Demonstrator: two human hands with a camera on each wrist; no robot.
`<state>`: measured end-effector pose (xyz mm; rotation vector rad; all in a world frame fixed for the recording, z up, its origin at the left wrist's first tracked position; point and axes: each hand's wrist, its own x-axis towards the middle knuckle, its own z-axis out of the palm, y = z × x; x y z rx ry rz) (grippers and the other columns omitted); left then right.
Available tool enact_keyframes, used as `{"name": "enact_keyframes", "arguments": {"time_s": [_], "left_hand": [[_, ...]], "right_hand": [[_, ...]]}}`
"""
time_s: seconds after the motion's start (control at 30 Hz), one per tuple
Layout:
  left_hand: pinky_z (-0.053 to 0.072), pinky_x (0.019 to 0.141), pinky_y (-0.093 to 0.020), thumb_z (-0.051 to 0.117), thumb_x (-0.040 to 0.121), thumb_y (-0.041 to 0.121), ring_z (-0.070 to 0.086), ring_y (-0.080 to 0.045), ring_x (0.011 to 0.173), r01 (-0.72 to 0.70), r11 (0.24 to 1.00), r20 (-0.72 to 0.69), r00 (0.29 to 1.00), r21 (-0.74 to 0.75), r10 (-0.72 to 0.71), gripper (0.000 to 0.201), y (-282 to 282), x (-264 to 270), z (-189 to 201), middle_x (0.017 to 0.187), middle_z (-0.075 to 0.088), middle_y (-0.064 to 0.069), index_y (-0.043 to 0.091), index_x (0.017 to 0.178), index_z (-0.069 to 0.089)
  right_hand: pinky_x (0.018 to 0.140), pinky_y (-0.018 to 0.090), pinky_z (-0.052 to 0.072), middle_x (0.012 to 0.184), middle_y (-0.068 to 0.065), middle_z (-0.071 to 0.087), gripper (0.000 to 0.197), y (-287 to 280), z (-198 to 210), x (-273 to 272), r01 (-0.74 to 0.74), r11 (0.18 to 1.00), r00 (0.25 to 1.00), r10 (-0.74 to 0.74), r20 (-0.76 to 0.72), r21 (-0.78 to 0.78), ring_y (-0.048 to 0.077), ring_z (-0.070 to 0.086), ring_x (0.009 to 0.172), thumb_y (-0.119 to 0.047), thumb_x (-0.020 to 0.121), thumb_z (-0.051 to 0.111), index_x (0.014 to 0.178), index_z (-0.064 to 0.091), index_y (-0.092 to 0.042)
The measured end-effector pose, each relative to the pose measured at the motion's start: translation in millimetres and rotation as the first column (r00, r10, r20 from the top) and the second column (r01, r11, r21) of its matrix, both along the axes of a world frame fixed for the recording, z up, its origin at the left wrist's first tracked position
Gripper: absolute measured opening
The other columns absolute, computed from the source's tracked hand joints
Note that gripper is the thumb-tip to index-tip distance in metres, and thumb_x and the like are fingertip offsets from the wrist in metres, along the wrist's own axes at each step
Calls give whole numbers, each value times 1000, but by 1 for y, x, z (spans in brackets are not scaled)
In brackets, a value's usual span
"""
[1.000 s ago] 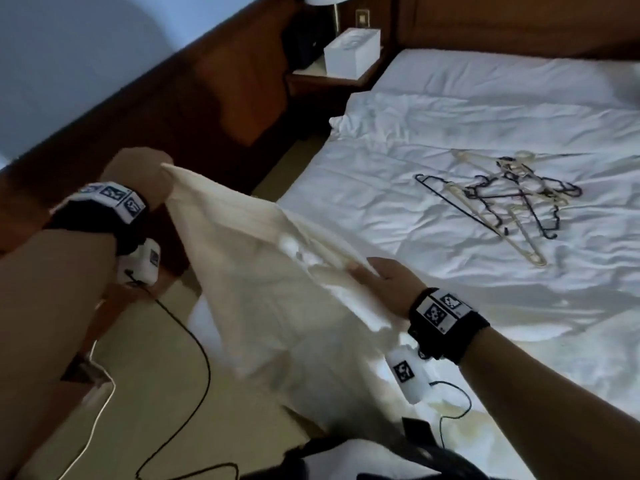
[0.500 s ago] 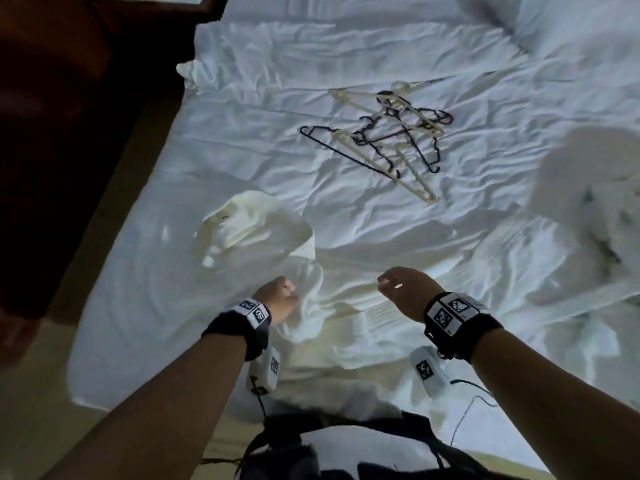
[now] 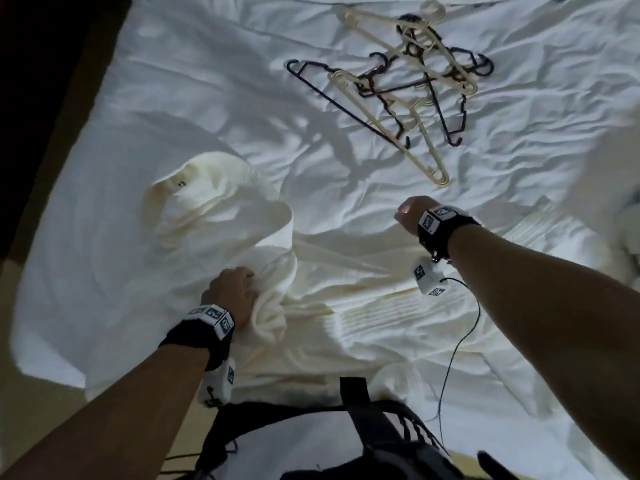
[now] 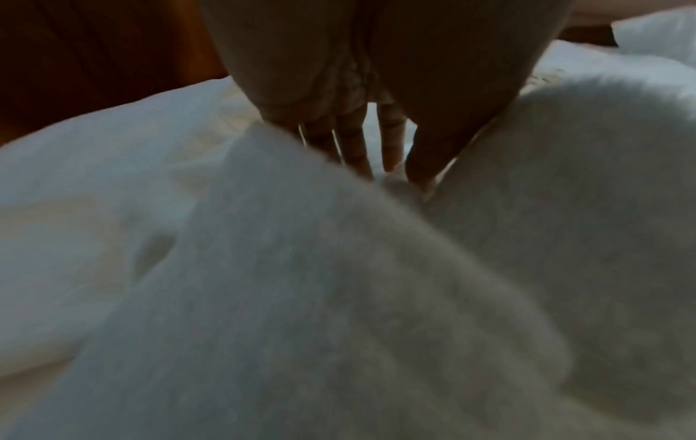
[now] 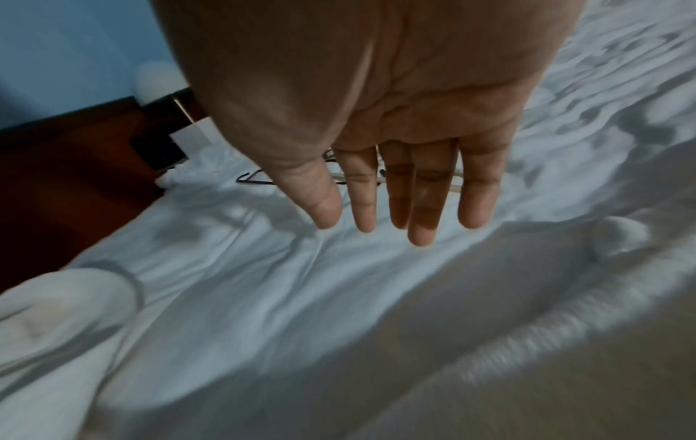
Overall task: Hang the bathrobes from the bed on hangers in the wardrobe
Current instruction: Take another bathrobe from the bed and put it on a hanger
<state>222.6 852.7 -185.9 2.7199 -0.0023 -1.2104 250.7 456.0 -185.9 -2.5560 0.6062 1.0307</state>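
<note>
One bathrobe (image 3: 221, 216) under left hand (image 3: 230, 292), right hand (image 3: 410, 213) flat above bed (image 3: 207, 81)

Open bed sheet (image 3: 346, 181) gives the right hand (image 3: 412, 216) an unobstructed path to the tangled hangers (image 3: 408, 77). A bunched bathrobe (image 3: 221, 216) blocks the near-left.

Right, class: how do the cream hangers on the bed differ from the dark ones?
The cream hangers are pale with thicker-looking bars; the dark hangers are near-black and thinner. One cream hanger reaches nearest the person, while one dark hanger juts furthest left. Both kinds lie flat, tangled together in one pile on the bed.
</note>
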Motion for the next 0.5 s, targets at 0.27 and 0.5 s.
{"name": "enact_keyframes", "arguments": {"time_s": [0.27,0.5], "left_hand": [[50,86,-41,57,84,42,60,-28,95,58,978,-14,998,-202,-62,28,-2,18,-8,101,59,-6,26,105,65],[46,84,-36,56,89,50,58,-27,97,299,952,-24,953,-64,-301,26,-15,27,-14,103,59,-5,25,92,63]], "right_hand": [[105,53,38,140,26,43,54,-45,-61,67,81,986,990,-63,124,-147,45,41,128,-25,87,59,135,47,-3],[113,52,27,156,18,21,97,-53,-96,74,223,959,972,-232,-28,-176,41,30,139,-54,84,63,154,3,-20]]}}
